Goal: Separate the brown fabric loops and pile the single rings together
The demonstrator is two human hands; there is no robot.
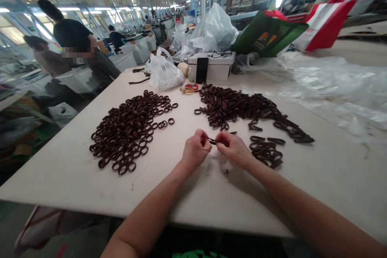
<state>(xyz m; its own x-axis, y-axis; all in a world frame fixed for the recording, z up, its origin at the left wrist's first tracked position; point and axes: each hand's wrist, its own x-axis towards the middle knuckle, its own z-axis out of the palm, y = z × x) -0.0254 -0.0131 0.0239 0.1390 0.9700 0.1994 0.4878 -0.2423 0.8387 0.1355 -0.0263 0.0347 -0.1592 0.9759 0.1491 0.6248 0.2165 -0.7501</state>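
Both my hands meet over the middle of the pale table (169, 161), pinching one small dark brown loop (212, 141) between them. My left hand (196, 147) is closed on the loop's left end, and my right hand (232, 147) grips its right end. Much of the loop is hidden by my fingertips. To the left spreads a heap of round dark brown loops (127, 125). On the right lies a pile of flatter, elongated dark brown loops (236, 105). A smaller cluster of flat loops (266, 153) sits just beyond my right wrist.
Behind the piles stand a white plastic bag (165, 70), a white box (217, 66) with glasses on top, a dark phone (202, 70) and red-and-yellow scissors (189, 88). A green bag (266, 34) and clear plastic sheeting (341, 84) lie at right. People (74, 36) are beyond the left edge.
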